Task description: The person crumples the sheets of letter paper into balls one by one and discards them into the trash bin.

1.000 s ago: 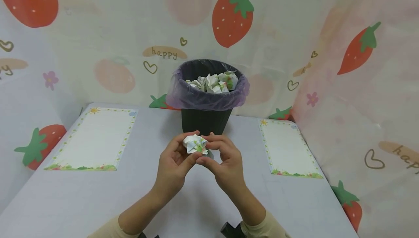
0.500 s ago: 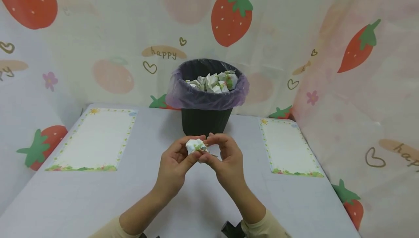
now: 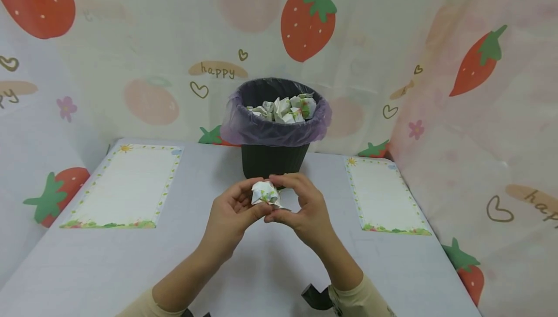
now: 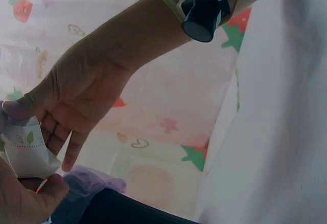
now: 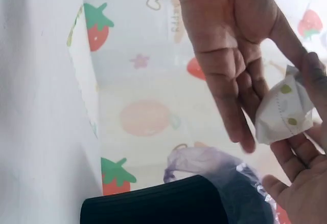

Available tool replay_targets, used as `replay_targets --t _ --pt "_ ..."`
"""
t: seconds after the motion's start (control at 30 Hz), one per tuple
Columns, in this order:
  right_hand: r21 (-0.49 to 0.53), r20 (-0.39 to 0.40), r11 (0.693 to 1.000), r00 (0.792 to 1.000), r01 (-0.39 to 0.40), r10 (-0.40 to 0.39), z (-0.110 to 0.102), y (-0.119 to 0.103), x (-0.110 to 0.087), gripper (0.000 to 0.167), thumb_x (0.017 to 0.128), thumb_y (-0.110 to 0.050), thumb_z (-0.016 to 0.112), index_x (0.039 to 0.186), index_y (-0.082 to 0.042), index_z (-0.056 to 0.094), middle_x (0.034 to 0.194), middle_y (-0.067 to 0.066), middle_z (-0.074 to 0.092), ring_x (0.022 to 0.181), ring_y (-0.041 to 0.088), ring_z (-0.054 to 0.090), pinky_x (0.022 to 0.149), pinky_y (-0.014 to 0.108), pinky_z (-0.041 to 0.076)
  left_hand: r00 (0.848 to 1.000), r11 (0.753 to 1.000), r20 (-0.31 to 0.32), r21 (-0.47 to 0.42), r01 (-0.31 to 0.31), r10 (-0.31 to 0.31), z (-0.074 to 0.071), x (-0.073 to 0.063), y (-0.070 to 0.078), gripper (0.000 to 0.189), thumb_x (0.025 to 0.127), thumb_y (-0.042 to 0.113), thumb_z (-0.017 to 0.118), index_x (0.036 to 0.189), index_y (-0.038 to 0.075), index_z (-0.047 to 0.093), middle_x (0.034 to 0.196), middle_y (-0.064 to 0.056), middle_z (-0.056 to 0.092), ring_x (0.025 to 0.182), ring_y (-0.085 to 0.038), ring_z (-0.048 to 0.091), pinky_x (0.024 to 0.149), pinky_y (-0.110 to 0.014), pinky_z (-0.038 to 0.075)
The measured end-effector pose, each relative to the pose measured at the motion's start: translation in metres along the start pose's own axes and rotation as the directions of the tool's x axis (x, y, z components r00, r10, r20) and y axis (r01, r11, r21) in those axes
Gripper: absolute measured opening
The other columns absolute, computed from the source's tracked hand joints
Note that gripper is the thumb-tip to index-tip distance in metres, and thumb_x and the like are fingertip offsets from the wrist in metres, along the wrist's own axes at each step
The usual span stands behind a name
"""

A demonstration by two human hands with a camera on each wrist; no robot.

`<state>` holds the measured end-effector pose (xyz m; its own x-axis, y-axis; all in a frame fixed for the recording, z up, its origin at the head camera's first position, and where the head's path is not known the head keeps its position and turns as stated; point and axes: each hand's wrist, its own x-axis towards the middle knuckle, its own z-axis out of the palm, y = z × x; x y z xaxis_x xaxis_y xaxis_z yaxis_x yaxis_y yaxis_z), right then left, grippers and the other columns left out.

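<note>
The crumpled paper wad (image 3: 264, 193) sits between the two hands, above the table (image 3: 257, 278) and on the near side of the black bin (image 3: 272, 161). The left hand (image 3: 228, 215) holds it from the left, thumb along the near side, index finger reaching round the far side, the other fingers loosely bent. The right hand (image 3: 308, 206) pinches it from the right, its thumb at the near edge and its index finger arched over to the far side, a gap showing between them to the right of the wad. Printed green leaves and a dotted line mark the white paper (the wrist views show these best). The bin carries a purple liner (image 3: 279, 135) folded over its rim, with more crumpled papers (image 3: 285, 110) inside. A bordered paper sheet (image 3: 124, 186) lies at the table's left, and a second bordered sheet (image 3: 388, 196) at its right.
</note>
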<state>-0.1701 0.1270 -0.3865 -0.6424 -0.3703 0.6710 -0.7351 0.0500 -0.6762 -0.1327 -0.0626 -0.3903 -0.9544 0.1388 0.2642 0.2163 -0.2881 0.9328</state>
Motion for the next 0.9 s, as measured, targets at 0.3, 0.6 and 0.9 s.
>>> replay_targets --t 0.3,0.6,0.9 --pt "-0.062 0.08 0.991 0.989 -0.117 0.122 -0.004 -0.003 -0.001 0.081 0.069 -0.048 0.083 0.139 -0.011 0.064 0.131 0.006 0.059 0.126 0.022 0.055 0.108 0.033 0.049 0.997 0.987 -0.029 0.14 -0.073 0.078 0.0 -0.001 0.0 0.053 0.081 0.011 0.088 0.129 0.009 0.066 0.127 -0.009 0.066 0.113 -0.026 0.064 0.102 -0.025 0.053" --pt "-0.075 0.013 0.992 0.995 -0.1 0.101 0.006 -0.001 -0.004 0.055 0.074 -0.036 0.089 0.121 -0.013 0.073 0.108 0.001 0.064 0.11 0.018 0.059 0.093 0.031 0.053 0.997 0.998 -0.072 0.055 -0.003 0.007 0.0 -0.001 -0.002 0.044 0.084 0.006 0.084 0.124 0.001 0.066 0.116 -0.014 0.067 0.096 -0.02 0.065 0.083 -0.024 0.06" --pt "0.005 -0.074 0.993 0.99 -0.118 0.118 0.017 0.003 -0.007 0.026 0.076 -0.02 0.089 0.097 -0.01 0.078 0.091 0.003 0.061 0.094 0.019 0.06 0.079 0.027 0.055 0.994 0.998 -0.104 0.047 0.038 -0.033 -0.003 0.004 -0.008 0.034 0.09 0.003 0.078 0.118 -0.008 0.063 0.096 -0.004 0.072 0.087 -0.014 0.067 0.081 -0.024 0.059"
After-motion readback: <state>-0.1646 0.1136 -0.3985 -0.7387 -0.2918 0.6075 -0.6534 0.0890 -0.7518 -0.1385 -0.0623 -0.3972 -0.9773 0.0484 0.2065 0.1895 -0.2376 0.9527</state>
